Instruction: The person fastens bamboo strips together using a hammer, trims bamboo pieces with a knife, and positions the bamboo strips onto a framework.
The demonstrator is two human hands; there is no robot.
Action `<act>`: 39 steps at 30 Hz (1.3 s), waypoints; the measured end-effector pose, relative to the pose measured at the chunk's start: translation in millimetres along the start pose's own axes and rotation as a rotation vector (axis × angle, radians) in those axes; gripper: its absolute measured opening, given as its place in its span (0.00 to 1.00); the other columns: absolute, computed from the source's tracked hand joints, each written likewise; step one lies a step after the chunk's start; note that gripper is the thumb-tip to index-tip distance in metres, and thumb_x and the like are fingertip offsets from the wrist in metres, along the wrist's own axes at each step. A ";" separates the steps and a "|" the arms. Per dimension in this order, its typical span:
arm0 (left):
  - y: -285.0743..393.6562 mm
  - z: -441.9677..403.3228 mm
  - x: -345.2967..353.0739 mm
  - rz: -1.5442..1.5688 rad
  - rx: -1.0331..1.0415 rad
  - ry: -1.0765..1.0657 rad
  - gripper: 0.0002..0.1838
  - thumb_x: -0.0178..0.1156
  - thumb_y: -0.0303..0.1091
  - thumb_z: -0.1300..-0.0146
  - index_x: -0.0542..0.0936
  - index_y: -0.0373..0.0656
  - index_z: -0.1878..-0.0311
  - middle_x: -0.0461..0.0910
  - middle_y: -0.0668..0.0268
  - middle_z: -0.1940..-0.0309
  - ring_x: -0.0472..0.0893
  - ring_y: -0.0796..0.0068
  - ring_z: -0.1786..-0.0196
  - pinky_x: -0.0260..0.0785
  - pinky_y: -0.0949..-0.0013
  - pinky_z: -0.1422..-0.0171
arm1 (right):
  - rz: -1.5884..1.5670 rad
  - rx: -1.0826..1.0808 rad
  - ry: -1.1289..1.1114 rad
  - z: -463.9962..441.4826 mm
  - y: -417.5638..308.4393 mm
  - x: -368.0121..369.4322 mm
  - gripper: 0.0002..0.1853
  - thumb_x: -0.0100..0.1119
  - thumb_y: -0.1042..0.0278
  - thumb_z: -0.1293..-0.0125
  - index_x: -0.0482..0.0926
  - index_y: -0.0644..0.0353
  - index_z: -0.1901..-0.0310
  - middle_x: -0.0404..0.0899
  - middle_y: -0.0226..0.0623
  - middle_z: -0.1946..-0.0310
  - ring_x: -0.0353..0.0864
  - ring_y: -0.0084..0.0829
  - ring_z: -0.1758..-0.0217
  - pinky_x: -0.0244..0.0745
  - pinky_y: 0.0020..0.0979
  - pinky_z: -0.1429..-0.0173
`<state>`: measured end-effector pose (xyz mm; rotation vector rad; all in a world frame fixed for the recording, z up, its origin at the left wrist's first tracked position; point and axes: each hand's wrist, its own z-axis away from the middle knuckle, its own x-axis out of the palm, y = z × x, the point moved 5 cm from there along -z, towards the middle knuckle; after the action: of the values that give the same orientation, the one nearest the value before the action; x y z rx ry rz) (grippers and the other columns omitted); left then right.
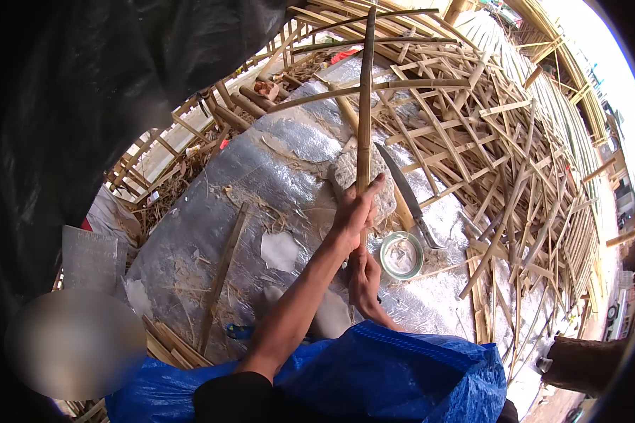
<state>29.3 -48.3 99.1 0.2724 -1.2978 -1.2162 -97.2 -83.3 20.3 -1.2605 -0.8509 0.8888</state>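
Note:
A long bamboo strip (366, 99) points away from me, nearly upright in the view. My left hand (355, 211) is closed around it at mid-length, thumb along the strip. Closer to my body, my right hand (365, 280) is wrapped round its lower end, partly hidden. Beneath the strip lies a rough pale stone block (346, 171). A large knife (401, 182) with a curved blade rests just right of the stone. Beside its handle and near my right hand is a green-rimmed bowl (382, 261) with pale contents.
Silvery foil sheeting (261, 169) covers the floor, scattered with shavings. A big heap of bamboo slats (487, 148) fills the right side. One slat (224, 278) lies at left. Blue plastic sheet (402, 374) covers my lap; a dark sheet (120, 84) hangs at upper left.

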 end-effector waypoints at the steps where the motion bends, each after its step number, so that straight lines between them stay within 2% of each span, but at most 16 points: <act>1: 0.8 -0.1 -5.3 0.005 -0.014 0.013 0.21 0.67 0.52 0.37 0.67 0.55 0.73 0.58 0.83 0.85 0.55 0.92 0.87 0.43 0.80 0.84 | 0.018 0.032 -0.010 1.4 -1.9 5.1 0.23 0.39 0.49 0.20 0.68 0.57 0.70 0.64 0.22 0.84 0.61 0.15 0.83 0.57 0.23 0.79; 9: -3.8 0.0 -15.7 -0.347 0.123 0.124 0.20 0.67 0.55 0.39 0.73 0.50 0.70 0.56 0.82 0.85 0.56 0.90 0.86 0.46 0.78 0.83 | -0.064 0.093 0.003 4.3 23.9 17.3 0.22 0.38 0.48 0.20 0.71 0.59 0.62 0.66 0.23 0.83 0.63 0.16 0.83 0.57 0.24 0.79; 11: -2.3 6.6 -11.3 0.049 0.074 -0.044 0.23 0.65 0.51 0.34 0.64 0.55 0.77 0.52 0.83 0.87 0.53 0.90 0.87 0.41 0.75 0.84 | 0.410 -0.287 0.113 -0.8 1.2 5.8 0.28 0.38 0.41 0.22 0.73 0.60 0.64 0.64 0.21 0.84 0.60 0.14 0.83 0.54 0.23 0.79; 13: -2.3 0.6 -13.6 0.147 0.116 -0.098 0.23 0.63 0.48 0.32 0.63 0.54 0.77 0.51 0.82 0.87 0.52 0.90 0.87 0.39 0.75 0.84 | 0.372 -0.223 0.076 -8.0 1.0 -11.6 0.27 0.38 0.44 0.21 0.73 0.59 0.68 0.66 0.21 0.84 0.62 0.17 0.83 0.58 0.26 0.78; 15: 6.9 8.7 -17.0 0.071 0.158 0.152 0.23 0.62 0.47 0.31 0.63 0.53 0.77 0.54 0.82 0.87 0.54 0.90 0.87 0.41 0.75 0.85 | 0.133 0.086 -0.224 -21.3 33.9 -15.7 0.32 0.36 0.39 0.22 0.74 0.59 0.72 0.70 0.25 0.83 0.67 0.18 0.81 0.56 0.27 0.77; 19: 16.7 18.7 -3.2 -0.576 0.583 0.449 0.20 0.65 0.46 0.36 0.72 0.41 0.73 0.69 0.71 0.83 0.68 0.79 0.80 0.62 0.68 0.74 | -0.094 0.119 -0.229 -13.4 34.6 0.4 0.33 0.33 0.40 0.21 0.76 0.60 0.72 0.69 0.24 0.85 0.67 0.18 0.83 0.57 0.25 0.80; 20: 11.9 14.8 -0.2 -0.532 0.506 0.397 0.21 0.66 0.46 0.37 0.73 0.36 0.71 0.71 0.68 0.80 0.70 0.75 0.75 0.64 0.64 0.68 | -0.067 0.138 -0.210 -9.9 23.1 6.2 0.33 0.33 0.40 0.21 0.76 0.60 0.72 0.70 0.25 0.85 0.67 0.19 0.84 0.58 0.26 0.80; 21: 9.3 16.8 2.7 -0.467 0.537 0.457 0.19 0.65 0.45 0.37 0.73 0.40 0.73 0.68 0.71 0.82 0.67 0.81 0.76 0.61 0.68 0.71 | -0.029 0.167 -0.180 -5.5 11.3 10.2 0.34 0.32 0.41 0.21 0.77 0.61 0.71 0.71 0.27 0.86 0.68 0.20 0.84 0.59 0.26 0.81; 24: 10.0 4.5 -6.2 -0.449 0.393 0.332 0.24 0.68 0.49 0.40 0.72 0.38 0.73 0.70 0.67 0.81 0.70 0.73 0.76 0.64 0.64 0.70 | 0.027 0.313 -0.088 0.2 8.7 9.4 0.34 0.32 0.43 0.20 0.77 0.63 0.70 0.72 0.28 0.86 0.71 0.22 0.85 0.62 0.28 0.80; 26: 21.4 12.0 5.8 -0.349 0.501 0.216 0.19 0.64 0.46 0.34 0.69 0.51 0.75 0.60 0.79 0.86 0.57 0.89 0.85 0.47 0.76 0.82 | 0.168 -0.065 0.057 -5.5 -15.2 7.0 0.31 0.37 0.47 0.20 0.77 0.66 0.69 0.73 0.33 0.86 0.74 0.26 0.84 0.65 0.33 0.78; 27: 27.8 15.0 4.7 -0.351 0.504 0.215 0.19 0.64 0.46 0.34 0.69 0.51 0.75 0.60 0.79 0.86 0.57 0.89 0.85 0.47 0.76 0.82 | 0.166 -0.067 0.056 -8.1 -20.3 2.5 0.31 0.37 0.47 0.20 0.77 0.66 0.69 0.73 0.33 0.86 0.74 0.26 0.84 0.65 0.33 0.78; 29: 30.9 14.3 -4.7 0.145 0.195 0.083 0.22 0.61 0.47 0.32 0.63 0.53 0.78 0.55 0.80 0.87 0.52 0.88 0.87 0.40 0.76 0.85 | 0.607 -0.232 0.060 -12.8 -51.3 -3.9 0.28 0.42 0.51 0.21 0.75 0.67 0.71 0.70 0.35 0.87 0.72 0.24 0.83 0.63 0.36 0.77; 33: 35.3 20.0 -16.1 0.133 0.200 0.141 0.23 0.59 0.48 0.30 0.61 0.55 0.77 0.52 0.82 0.86 0.49 0.89 0.88 0.37 0.77 0.85 | 0.380 -0.103 -0.153 -21.9 -11.4 -0.3 0.27 0.41 0.50 0.21 0.75 0.66 0.71 0.68 0.32 0.87 0.68 0.23 0.82 0.60 0.35 0.77; 36: 33.1 22.0 1.4 -0.149 0.334 0.215 0.20 0.64 0.49 0.34 0.68 0.51 0.73 0.59 0.81 0.84 0.56 0.90 0.85 0.47 0.78 0.82 | -0.005 0.067 -0.218 -23.9 7.1 5.4 0.32 0.35 0.46 0.20 0.76 0.62 0.75 0.70 0.27 0.87 0.68 0.19 0.82 0.60 0.29 0.77; 37: 39.7 24.6 11.8 -0.404 0.574 0.249 0.18 0.65 0.48 0.35 0.71 0.48 0.69 0.61 0.80 0.82 0.59 0.90 0.82 0.50 0.78 0.79 | -0.024 0.052 -0.120 -20.1 -0.9 8.9 0.33 0.33 0.44 0.20 0.74 0.60 0.77 0.69 0.27 0.87 0.67 0.19 0.83 0.59 0.28 0.79; 39: 38.7 26.6 17.6 -0.497 0.645 0.338 0.21 0.65 0.48 0.35 0.71 0.42 0.70 0.63 0.76 0.81 0.63 0.83 0.79 0.58 0.71 0.75 | -0.057 0.014 0.074 -11.1 -16.9 15.8 0.36 0.30 0.40 0.21 0.69 0.57 0.83 0.69 0.27 0.87 0.65 0.18 0.85 0.59 0.26 0.81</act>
<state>24.0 -34.3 147.0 1.2724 -1.3256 -1.0501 -79.1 -75.1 36.6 -1.2432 -0.8163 0.7963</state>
